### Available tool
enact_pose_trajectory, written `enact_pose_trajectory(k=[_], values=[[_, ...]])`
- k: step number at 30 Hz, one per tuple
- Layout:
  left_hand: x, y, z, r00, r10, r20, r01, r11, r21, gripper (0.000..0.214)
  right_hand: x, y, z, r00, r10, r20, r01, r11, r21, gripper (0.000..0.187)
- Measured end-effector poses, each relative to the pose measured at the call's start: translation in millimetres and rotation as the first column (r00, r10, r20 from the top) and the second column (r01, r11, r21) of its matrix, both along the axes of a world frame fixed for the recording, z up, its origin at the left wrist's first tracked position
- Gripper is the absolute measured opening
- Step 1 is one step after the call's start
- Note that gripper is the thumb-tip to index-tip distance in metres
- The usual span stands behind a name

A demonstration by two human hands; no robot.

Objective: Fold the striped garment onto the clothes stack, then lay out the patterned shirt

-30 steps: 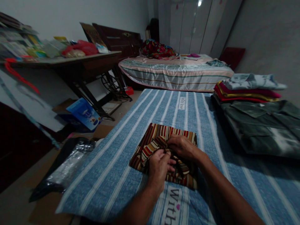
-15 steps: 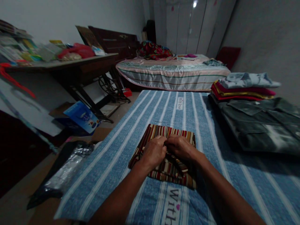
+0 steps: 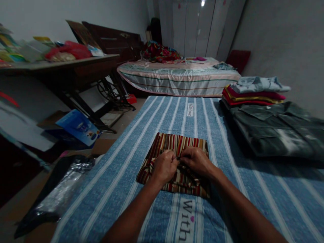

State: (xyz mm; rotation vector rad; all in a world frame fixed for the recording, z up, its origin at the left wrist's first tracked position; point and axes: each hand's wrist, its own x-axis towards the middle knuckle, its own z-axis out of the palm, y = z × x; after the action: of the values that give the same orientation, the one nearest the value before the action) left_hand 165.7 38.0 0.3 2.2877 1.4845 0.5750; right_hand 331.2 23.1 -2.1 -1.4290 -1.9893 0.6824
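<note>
A folded striped garment [image 3: 182,140] in red, brown, cream and black lies flat on the blue-and-white striped cover [image 3: 121,165]. Over its middle, my left hand [image 3: 165,167] is closed in a pinch on the garment's fabric. My right hand [image 3: 196,161] pinches the same spot from the other side, its fingertips almost meeting the left ones. The small part between the fingertips is too dark to make out. The lower half of the garment is bunched and creased under both hands.
Right of the garment are a folded dark green jacket [image 3: 280,131] and a stack of folded clothes [image 3: 255,92]. At left stands a sewing machine table [image 3: 83,64], with a blue box [image 3: 78,128] and a plastic-wrapped bundle [image 3: 60,185] below. A bed [image 3: 177,81] lies beyond.
The view has shifted slightly to the right. Both hands remain pinched at the garment's middle, with a slightly wider gap between them; the garment stays in place on the cover.
</note>
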Motion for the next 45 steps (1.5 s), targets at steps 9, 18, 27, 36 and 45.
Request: enact_pose_trajectory(k=[9,18,27,36,45], values=[[-3.7,1.0,-0.6,0.940,0.126,0.317,-0.073,0.982,-0.174,0.020,-12.6,-1.1,-2.5,0.991,-0.042,0.129,0.056,0.993,-0.105,0.018],[-8.1,0.2,-4.7,0.887,0.168,0.431,-0.038,0.955,-0.294,0.013,-17.6,1.5,-0.1,0.995,-0.080,0.067,0.091,0.978,-0.187,0.019],[-10.6,-1.0,-9.2,0.873,0.152,0.464,0.008,0.945,-0.326,0.011,-15.3,7.9,-6.4,0.995,-0.079,-0.057,0.061,0.959,-0.278,0.017],[-6.9,-0.5,-7.2,0.856,0.262,0.446,-0.023,0.881,-0.473,0.011,-20.7,14.7,-13.9,0.970,-0.205,-0.133,0.151,0.930,-0.336,0.017],[-2.9,14.9,20.3,0.998,-0.041,-0.054,0.024,0.960,-0.278,0.014,-18.7,12.5,-24.6,0.947,-0.210,-0.245,0.118,0.933,-0.341,0.018]])
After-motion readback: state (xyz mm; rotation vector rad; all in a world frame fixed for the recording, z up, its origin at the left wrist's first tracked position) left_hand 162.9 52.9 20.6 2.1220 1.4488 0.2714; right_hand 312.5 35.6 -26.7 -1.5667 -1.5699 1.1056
